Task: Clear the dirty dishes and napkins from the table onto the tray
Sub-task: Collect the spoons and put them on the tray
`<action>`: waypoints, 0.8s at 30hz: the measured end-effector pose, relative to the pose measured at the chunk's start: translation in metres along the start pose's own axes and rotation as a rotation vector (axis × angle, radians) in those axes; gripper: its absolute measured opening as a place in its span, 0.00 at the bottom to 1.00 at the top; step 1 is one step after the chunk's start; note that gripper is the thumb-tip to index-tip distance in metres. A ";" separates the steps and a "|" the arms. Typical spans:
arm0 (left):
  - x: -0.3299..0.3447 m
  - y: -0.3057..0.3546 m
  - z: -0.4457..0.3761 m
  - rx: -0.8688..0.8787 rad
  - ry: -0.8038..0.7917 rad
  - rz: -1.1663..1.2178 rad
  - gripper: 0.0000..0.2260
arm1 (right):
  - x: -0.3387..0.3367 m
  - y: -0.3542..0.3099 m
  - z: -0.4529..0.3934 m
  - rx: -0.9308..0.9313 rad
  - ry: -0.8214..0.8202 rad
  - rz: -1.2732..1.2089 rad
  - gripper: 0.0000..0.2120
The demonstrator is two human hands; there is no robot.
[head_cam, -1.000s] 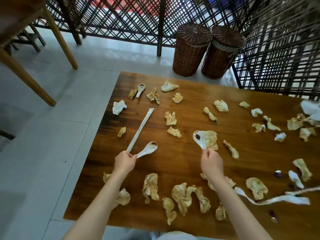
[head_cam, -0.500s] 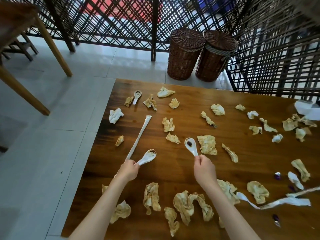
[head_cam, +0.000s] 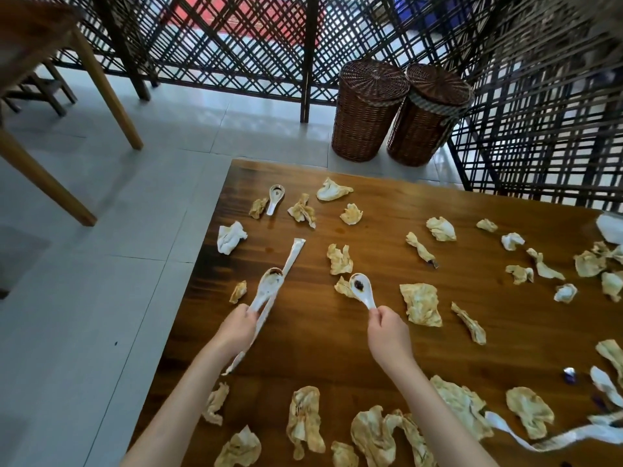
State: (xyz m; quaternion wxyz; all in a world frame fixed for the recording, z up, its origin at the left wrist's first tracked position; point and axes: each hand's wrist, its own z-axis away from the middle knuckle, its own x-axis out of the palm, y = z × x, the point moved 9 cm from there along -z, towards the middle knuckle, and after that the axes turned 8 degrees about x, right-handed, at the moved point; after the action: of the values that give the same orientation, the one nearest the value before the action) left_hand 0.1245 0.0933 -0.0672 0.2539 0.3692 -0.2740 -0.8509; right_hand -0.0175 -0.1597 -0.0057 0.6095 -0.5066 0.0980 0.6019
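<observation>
Both soiled white spoons have risen off the counter [head_cam: 387, 335] since a moment ago: the left hand [head_cam: 236, 328] grips one spoon [head_cam: 268, 288], the right hand [head_cam: 387, 328] pinches another [head_cam: 362, 289], fingers curled around each handle, above scattered stained napkins [head_cam: 421, 303]; no writing is legible.

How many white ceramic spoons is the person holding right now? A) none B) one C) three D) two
D: the left hand grips one white ceramic spoon and the right hand pinches another white ceramic spoon; a third spoon lies untouched on the brown wooden table.
</observation>
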 end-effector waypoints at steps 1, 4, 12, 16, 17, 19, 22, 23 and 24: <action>-0.006 0.002 -0.004 0.002 0.008 0.023 0.14 | 0.004 -0.007 -0.005 -0.010 0.000 0.008 0.16; -0.022 0.009 -0.018 0.020 0.061 0.081 0.15 | 0.018 -0.030 -0.023 -0.041 -0.006 0.015 0.15; -0.056 0.019 -0.066 0.033 0.244 0.095 0.12 | 0.067 -0.112 -0.087 -0.139 -0.054 -0.024 0.18; -0.076 0.022 -0.092 0.053 0.307 0.075 0.14 | 0.092 -0.143 -0.119 -0.150 -0.093 -0.070 0.17; -0.079 0.023 -0.099 0.055 0.307 0.097 0.13 | 0.099 -0.151 -0.126 -0.153 -0.113 -0.104 0.17; -0.085 0.026 -0.113 0.056 0.311 0.119 0.12 | 0.112 -0.168 -0.138 -0.169 -0.125 -0.142 0.17; -0.092 0.033 -0.133 0.064 0.309 0.130 0.11 | 0.124 -0.192 -0.156 -0.181 -0.126 -0.208 0.18; -0.092 0.034 -0.139 0.065 0.302 0.147 0.11 | 0.127 -0.199 -0.160 -0.178 -0.123 -0.222 0.18; -0.092 0.035 -0.144 0.067 0.291 0.165 0.10 | 0.130 -0.205 -0.165 -0.168 -0.116 -0.228 0.18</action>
State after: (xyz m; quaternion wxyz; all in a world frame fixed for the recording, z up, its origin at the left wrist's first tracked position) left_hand 0.2980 0.0859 -0.0826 0.3474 0.4732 -0.2918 -0.7552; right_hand 0.2677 -0.1498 -0.0755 0.6342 -0.5279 -0.0462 0.5630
